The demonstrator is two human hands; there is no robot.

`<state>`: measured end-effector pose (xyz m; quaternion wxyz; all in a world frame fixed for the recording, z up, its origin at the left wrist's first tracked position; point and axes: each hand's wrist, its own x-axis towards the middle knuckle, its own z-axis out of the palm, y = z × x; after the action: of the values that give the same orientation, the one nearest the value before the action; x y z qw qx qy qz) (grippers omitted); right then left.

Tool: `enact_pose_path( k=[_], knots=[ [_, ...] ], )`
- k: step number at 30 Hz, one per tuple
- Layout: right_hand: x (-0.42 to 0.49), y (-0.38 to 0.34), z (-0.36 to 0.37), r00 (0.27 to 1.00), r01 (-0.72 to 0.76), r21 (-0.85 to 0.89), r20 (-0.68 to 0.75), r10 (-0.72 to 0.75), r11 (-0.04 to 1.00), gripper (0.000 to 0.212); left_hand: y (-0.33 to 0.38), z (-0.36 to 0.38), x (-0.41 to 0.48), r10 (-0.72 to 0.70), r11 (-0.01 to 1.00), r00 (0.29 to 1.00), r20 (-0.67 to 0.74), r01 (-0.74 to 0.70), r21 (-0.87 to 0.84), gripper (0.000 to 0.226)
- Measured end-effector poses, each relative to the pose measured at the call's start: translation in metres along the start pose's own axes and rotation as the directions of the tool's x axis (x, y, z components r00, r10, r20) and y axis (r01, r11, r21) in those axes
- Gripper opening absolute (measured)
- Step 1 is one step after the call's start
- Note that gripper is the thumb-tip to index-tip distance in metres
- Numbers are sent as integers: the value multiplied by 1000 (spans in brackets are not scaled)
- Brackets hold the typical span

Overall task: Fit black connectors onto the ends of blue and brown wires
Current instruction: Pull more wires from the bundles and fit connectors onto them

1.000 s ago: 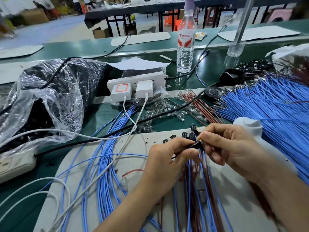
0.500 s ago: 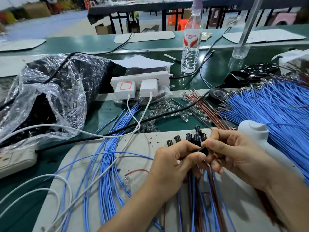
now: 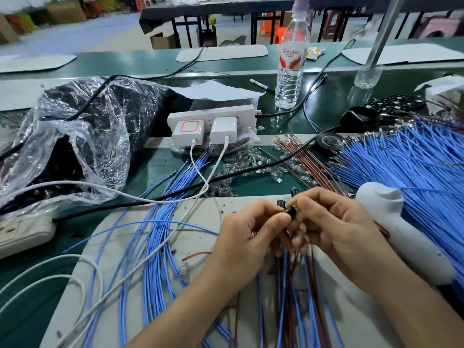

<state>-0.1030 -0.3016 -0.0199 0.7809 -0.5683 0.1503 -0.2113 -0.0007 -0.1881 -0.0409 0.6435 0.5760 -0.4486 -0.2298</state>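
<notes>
My left hand [image 3: 247,237] and my right hand [image 3: 334,229] meet over the grey work mat [image 3: 200,212]. Between the thumbs and forefingers of both sits a small black connector [image 3: 290,211], pinched from either side. A bundle of blue and brown wires [image 3: 296,292] hangs from under my hands toward me. Other black connectors [image 3: 293,192] stick up just behind my fingers, mostly hidden. Loose blue wires [image 3: 155,247] fan across the mat at left. A large heap of blue wires [image 3: 406,167] lies at right, with brown wires [image 3: 311,164] beside it.
A clear plastic bag of black parts [image 3: 75,136] lies at left. A white power strip with two chargers [image 3: 213,121] stands ahead, with white and black cables crossing the bench. A water bottle [image 3: 291,64], a tape roll [image 3: 329,141] and a white handheld tool [image 3: 396,222] are nearby.
My hands have closed together more tightly around the connector, and the row of connectors behind them is now mostly hidden by my fingers. The camera has shifted slightly.
</notes>
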Motion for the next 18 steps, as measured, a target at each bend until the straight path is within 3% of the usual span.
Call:
enact_pose_path(
  k=[2, 8, 18],
  knots=[
    [0, -2, -1, 1000, 17, 7, 18, -18, 1000, 24, 2, 0, 0, 29, 999, 999, -18, -29, 25, 10],
    [-1, -6, -2, 988, 149, -245, -6, -156, 958, 22, 0, -1, 1, 59, 982, 998, -8, -56, 178, 9],
    [-1, -3, -5, 998, 63, -150, -5, -64, 987, 26, 1, 0, 0, 8, 998, 1000, 20, -10, 62, 9]
  ],
)
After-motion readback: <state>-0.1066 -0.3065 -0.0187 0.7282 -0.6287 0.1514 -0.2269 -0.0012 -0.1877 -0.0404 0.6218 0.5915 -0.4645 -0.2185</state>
